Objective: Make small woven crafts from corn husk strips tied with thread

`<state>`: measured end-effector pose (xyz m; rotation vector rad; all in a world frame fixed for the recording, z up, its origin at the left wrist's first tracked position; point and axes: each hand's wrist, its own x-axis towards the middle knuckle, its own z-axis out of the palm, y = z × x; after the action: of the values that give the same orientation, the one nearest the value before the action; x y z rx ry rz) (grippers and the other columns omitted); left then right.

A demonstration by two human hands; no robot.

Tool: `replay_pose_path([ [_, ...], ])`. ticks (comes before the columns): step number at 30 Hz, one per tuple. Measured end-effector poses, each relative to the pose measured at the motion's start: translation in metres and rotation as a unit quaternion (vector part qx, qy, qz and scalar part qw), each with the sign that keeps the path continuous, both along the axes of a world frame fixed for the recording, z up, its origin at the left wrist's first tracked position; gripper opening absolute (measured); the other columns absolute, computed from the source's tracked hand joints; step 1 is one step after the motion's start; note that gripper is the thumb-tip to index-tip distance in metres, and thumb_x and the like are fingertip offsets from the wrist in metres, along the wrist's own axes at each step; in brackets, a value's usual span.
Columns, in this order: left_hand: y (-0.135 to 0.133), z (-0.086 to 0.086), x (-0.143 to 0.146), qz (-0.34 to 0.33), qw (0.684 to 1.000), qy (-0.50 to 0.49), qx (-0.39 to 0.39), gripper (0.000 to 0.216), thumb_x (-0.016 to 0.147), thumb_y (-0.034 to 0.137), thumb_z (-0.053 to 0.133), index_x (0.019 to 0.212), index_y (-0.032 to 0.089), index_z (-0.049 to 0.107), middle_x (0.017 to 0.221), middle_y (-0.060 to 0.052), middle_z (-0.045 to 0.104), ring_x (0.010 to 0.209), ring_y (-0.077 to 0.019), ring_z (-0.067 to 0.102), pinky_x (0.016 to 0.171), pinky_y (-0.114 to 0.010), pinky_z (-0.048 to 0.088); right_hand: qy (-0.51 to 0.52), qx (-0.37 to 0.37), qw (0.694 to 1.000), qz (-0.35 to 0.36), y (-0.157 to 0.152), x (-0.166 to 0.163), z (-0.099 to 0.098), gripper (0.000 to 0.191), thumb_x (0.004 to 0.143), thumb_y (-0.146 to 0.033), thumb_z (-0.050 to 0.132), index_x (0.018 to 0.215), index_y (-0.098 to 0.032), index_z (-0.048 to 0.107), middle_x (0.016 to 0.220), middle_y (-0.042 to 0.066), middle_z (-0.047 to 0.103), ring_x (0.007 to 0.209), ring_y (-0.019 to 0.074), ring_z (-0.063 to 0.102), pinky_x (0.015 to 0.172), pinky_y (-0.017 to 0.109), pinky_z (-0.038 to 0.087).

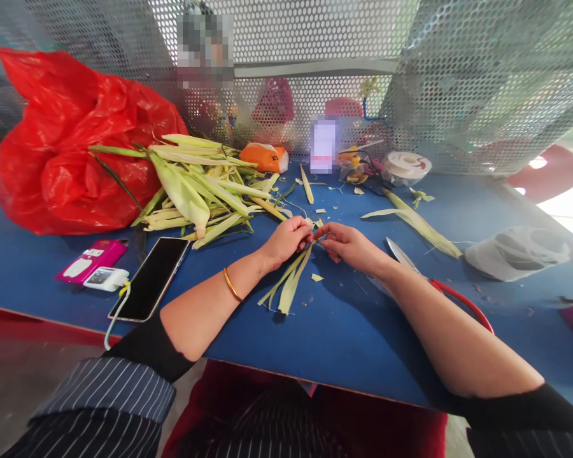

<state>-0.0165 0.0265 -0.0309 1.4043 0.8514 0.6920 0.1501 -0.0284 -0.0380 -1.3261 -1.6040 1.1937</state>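
Over the middle of the blue table, my left hand (289, 240) is closed around the top of a small bundle of pale green corn husk strips (293, 283), whose loose ends point toward me. Just to its right, my right hand (342, 245) has its fingers bent and its index finger stretched to the bundle's top. Whether it pinches anything there is too small to tell. A little scrap of husk (317, 277) lies below my hands. Beside my right forearm are scissors with red handles (458, 299), partly covered by the arm.
Left stands a red plastic bag (76, 146) beside a heap of corn husks (210, 184). Nearer lie a black phone (150, 280), a white charger (106, 278) and a magenta packet (88, 262). Rightward are a husk (424, 229), a ribbon spool (407, 166) and a white roll (516, 254). Perforated metal (315, 38) backs the table.
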Motion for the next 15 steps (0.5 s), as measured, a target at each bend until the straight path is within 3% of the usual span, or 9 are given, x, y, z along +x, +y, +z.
replay_pose_path([
  [6,0.001,0.000,-0.001,0.030,0.998,0.041,0.027,0.016,0.087,0.019,0.049,0.070,0.018,0.048,0.064,0.003,0.056,0.052,-0.0074,0.044,0.053,-0.021,0.035,-0.025,0.036,0.998,-0.037,0.000,-0.004,-0.003,0.018,0.082,-0.028,0.052,0.098,-0.020,0.053,0.050,-0.010,0.044,0.046,0.0106,0.041,0.049,0.025,0.030],
  [9,-0.001,0.002,-0.002,0.041,0.983,0.071,0.163,0.015,0.086,0.022,0.052,0.072,0.018,0.053,0.072,0.001,0.057,0.066,-0.0110,0.050,0.065,-0.024,0.041,0.026,0.040,0.998,-0.042,0.000,-0.008,-0.004,0.023,0.082,-0.031,0.051,0.102,-0.020,0.053,0.051,-0.010,0.048,0.046,0.0113,0.044,0.051,0.026,0.033],
  [12,-0.003,0.004,-0.002,0.057,0.945,0.091,0.307,0.013,0.083,0.019,0.056,0.070,0.017,0.055,0.081,-0.001,0.057,0.081,-0.0140,0.052,0.072,-0.025,0.042,0.077,0.028,0.996,-0.026,0.000,-0.011,-0.004,0.021,0.081,-0.032,0.052,0.097,-0.019,0.055,0.051,-0.009,0.047,0.046,0.0108,0.044,0.051,0.026,0.035],
  [15,-0.006,0.005,-0.001,0.058,0.951,0.069,0.297,0.012,0.083,0.020,0.057,0.071,0.018,0.055,0.083,-0.002,0.056,0.083,-0.0145,0.052,0.071,-0.025,0.043,0.093,0.027,0.995,-0.022,-0.001,-0.012,-0.002,0.014,0.082,-0.033,0.053,0.085,-0.019,0.056,0.053,-0.008,0.049,0.048,0.0102,0.046,0.054,0.026,0.038],
])
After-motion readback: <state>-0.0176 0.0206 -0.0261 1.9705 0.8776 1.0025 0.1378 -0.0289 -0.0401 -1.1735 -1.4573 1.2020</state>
